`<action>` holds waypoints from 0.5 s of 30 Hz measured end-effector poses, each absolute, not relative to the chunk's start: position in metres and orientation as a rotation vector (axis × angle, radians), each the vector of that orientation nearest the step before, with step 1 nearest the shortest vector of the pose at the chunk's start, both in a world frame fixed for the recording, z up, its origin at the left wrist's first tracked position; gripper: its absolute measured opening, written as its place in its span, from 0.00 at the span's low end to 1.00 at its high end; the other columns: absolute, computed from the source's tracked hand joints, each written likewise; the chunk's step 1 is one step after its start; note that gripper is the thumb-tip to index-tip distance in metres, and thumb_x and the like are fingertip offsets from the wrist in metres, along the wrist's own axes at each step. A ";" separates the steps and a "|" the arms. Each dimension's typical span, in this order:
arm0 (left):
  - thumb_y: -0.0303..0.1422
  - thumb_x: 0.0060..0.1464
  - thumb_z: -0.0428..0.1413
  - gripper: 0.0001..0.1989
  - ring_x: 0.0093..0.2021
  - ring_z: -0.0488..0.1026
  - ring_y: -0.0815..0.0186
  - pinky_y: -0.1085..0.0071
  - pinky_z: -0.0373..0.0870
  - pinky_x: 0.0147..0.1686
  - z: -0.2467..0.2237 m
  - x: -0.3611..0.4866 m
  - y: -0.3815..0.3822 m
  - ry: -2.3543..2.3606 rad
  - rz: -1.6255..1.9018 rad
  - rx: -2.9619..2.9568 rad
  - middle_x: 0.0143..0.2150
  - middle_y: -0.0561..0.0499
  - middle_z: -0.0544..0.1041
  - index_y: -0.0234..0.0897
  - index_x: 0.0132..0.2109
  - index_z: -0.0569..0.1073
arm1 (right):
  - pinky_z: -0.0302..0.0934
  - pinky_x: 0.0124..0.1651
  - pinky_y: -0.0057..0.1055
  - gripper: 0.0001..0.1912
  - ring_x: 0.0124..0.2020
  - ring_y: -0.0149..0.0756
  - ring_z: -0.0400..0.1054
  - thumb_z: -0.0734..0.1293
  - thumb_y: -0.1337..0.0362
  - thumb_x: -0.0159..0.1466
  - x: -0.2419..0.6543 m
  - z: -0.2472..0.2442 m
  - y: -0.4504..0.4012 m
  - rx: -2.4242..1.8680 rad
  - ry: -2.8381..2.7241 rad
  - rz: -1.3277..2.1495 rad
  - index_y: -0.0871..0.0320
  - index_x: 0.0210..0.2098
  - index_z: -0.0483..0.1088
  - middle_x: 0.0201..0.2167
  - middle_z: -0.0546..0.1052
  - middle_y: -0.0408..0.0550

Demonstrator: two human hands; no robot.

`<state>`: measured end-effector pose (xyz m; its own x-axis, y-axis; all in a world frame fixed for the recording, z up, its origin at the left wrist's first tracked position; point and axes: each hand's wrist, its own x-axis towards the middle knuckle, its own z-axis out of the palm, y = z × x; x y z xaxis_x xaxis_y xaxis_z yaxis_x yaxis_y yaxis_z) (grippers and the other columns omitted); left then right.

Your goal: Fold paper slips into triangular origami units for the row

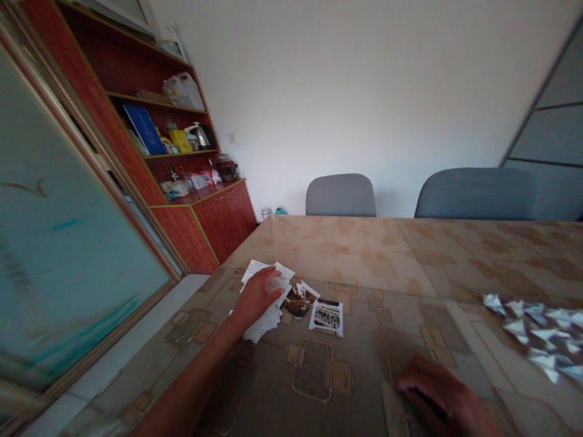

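A loose pile of white paper slips with small print (258, 325) lies on the patterned table cover. Over this pile reaches my left hand (260, 293), its thumb and fingers apart, touching or just above the top slips; I cannot tell which. Beside its fingertips is a brown-and-white picture piece (299, 300). Just right of that lies a small picture card with a pale border (327, 317). My right hand (439, 391) rests near the front of the table with its fingers curled in; nothing shows in them, though the palm side is hidden.
Several folded paper pieces (542, 332) stand clustered on the table (364, 249) at the right. Two grey chairs, one of them (340, 195) nearer the middle, stand behind the far edge. A red-brown cabinet (223, 215) and a frosted glass panel (68, 224) are at the left.
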<state>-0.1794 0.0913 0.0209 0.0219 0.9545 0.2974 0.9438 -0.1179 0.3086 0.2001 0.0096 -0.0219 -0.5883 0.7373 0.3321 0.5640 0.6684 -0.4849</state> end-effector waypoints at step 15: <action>0.33 0.51 0.56 0.16 0.48 0.73 0.59 0.63 0.69 0.48 0.028 -0.193 0.091 2.117 0.788 2.063 0.48 0.45 0.75 0.36 0.49 0.72 | 0.67 0.29 0.24 0.13 0.27 0.33 0.73 0.60 0.62 0.68 0.199 -0.017 0.008 -1.006 -2.310 0.461 0.53 0.30 0.71 0.26 0.75 0.43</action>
